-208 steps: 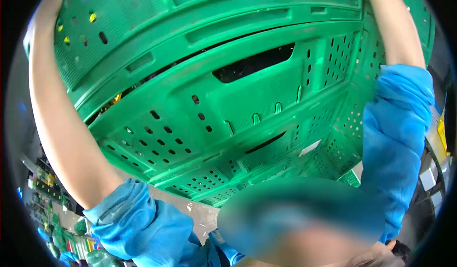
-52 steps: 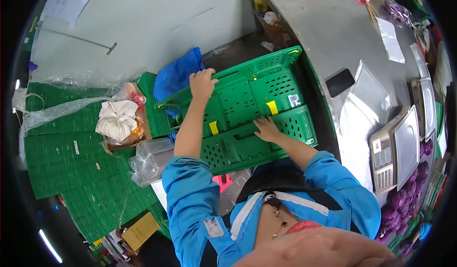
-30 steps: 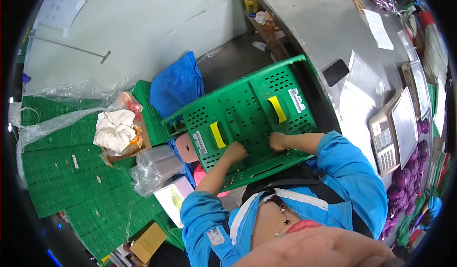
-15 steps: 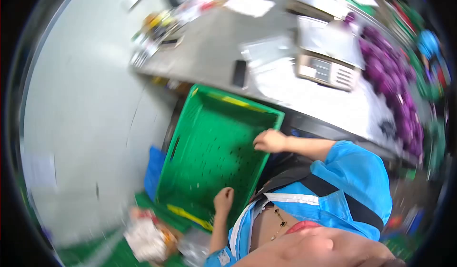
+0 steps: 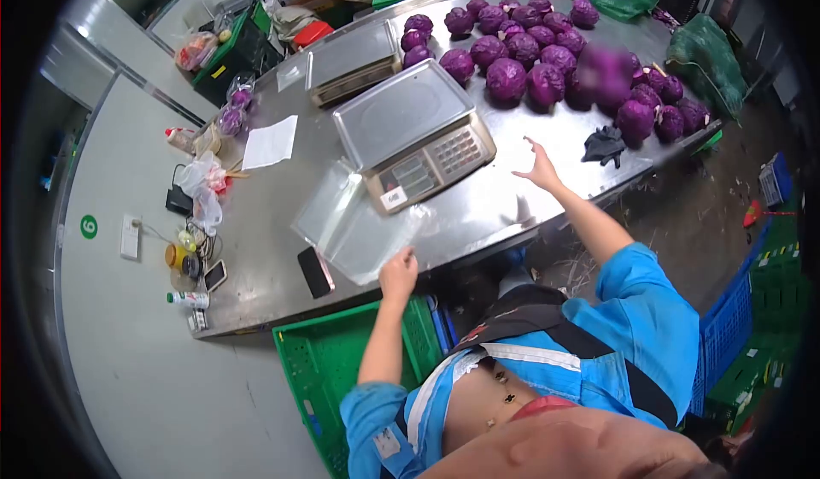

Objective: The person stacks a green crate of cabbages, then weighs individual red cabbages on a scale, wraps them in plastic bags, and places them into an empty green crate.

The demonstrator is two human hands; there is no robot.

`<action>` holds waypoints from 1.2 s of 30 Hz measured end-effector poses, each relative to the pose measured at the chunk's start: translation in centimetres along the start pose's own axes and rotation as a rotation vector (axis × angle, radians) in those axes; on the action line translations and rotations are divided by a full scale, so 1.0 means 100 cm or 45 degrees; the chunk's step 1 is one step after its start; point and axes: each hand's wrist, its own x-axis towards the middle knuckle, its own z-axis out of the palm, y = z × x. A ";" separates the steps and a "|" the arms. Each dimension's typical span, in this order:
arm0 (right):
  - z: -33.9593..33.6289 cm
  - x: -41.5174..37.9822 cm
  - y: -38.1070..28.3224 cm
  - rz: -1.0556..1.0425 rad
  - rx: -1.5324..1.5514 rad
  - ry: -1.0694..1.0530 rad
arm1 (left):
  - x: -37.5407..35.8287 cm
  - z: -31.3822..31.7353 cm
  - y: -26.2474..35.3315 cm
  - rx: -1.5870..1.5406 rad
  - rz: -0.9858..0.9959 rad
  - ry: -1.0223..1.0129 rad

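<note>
My left hand [image 5: 398, 276] is at the table's front edge, fingers curled closed at the corner of a clear plastic bag [image 5: 354, 231] lying flat; the fingertips are partly hidden. My right hand [image 5: 540, 170] is held out over the bare steel with thumb and fingers apart, holding nothing. Beyond it lies a heap of red cabbages [image 5: 525, 56], a few of them blurred. A black glove [image 5: 605, 145] rests in front of the heap. Between my hands and the far side stands a weighing scale [image 5: 406, 116] with a flat metal plate.
A second scale [image 5: 352, 56] stands behind the first. A phone [image 5: 316, 271] lies at the table edge, above a green crate [image 5: 325, 342]. Bottles, a plastic bag and paper [image 5: 270, 143] line the left side. Green net bags [image 5: 709, 56] lie at the far right.
The view has swung from the green crate to the table. Both hands have left the crate: the left is now at the plastic bag, the right stretches toward the cabbages with its fingers opened.
</note>
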 end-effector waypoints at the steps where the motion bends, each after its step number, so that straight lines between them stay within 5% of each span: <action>1: -0.015 0.037 0.023 -0.092 -0.075 0.102 | 0.025 0.007 -0.006 0.229 0.019 -0.069; 5: -0.074 0.166 0.062 0.081 -0.420 0.177 | 0.098 0.045 -0.046 0.659 -0.061 -0.362; 10: -0.080 0.255 0.121 0.118 -0.673 0.190 | 0.112 0.071 -0.075 0.663 -0.294 -0.122; 13: -0.064 0.240 0.140 -0.018 -0.615 0.263 | 0.117 0.048 -0.074 0.560 -0.361 -0.103; 17: -0.079 0.137 0.116 -0.633 -0.425 0.197 | 0.099 0.048 -0.113 0.289 -0.266 0.030; 19: -0.087 0.089 0.087 -0.625 -0.365 0.053 | 0.083 0.032 -0.099 0.323 -0.502 0.053; 20: -0.090 0.082 0.077 -0.539 -0.353 0.207 | 0.078 0.026 -0.095 0.315 -0.508 0.049; 22: -0.074 0.089 0.063 -0.088 0.001 0.501 | 0.069 0.010 -0.086 -0.414 -0.781 0.421; 23: -0.045 0.082 0.091 0.174 0.076 0.175 | 0.069 0.000 -0.068 -0.495 -0.751 0.492; 24: -0.044 0.073 0.050 -0.063 -0.227 -0.151 | 0.074 -0.005 -0.045 -0.573 -0.720 0.564; 27: -0.014 0.054 -0.025 -0.544 -0.590 -0.473 | 0.094 0.020 0.002 -0.652 -0.430 0.524; 30: 0.026 0.049 -0.063 -0.650 -0.331 -0.494 | 0.105 0.031 0.068 -0.721 -0.297 0.299; 31: 0.031 0.045 -0.075 -0.357 0.186 -0.641 | 0.106 0.031 0.085 -0.684 -0.244 0.291; 33: 0.043 0.035 -0.094 -0.273 0.674 -0.799 | 0.102 0.030 0.106 -0.706 -0.203 0.213; 35: 0.046 0.021 -0.109 -0.512 0.548 -0.735 | 0.099 0.023 0.102 -0.734 -0.174 0.127; 36: 0.041 0.017 -0.124 -0.533 0.452 -0.637 | 0.100 0.014 0.091 -0.430 0.115 0.123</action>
